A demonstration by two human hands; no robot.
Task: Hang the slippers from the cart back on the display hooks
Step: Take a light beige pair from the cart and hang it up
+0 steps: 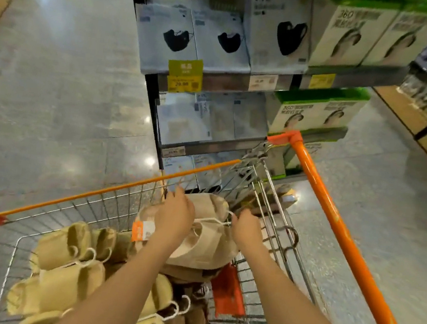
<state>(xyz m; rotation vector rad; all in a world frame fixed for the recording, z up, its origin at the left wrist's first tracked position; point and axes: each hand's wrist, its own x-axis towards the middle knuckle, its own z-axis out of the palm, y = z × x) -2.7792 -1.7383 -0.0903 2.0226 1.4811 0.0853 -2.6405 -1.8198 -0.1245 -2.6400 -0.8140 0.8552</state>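
My forearms were bare up to the frame's edge, no sleeve showing; my left hand (174, 217) and right hand (247, 226) wore no gloves, rings or watch.

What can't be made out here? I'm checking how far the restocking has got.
- Display hooks: none in the head view; only shelves of mask boxes ahead.
- Slipper count: the cart is cut off by the bottom edge.
- Left hand fingers: hidden over the beige slippers.
- Price tags: blurred.
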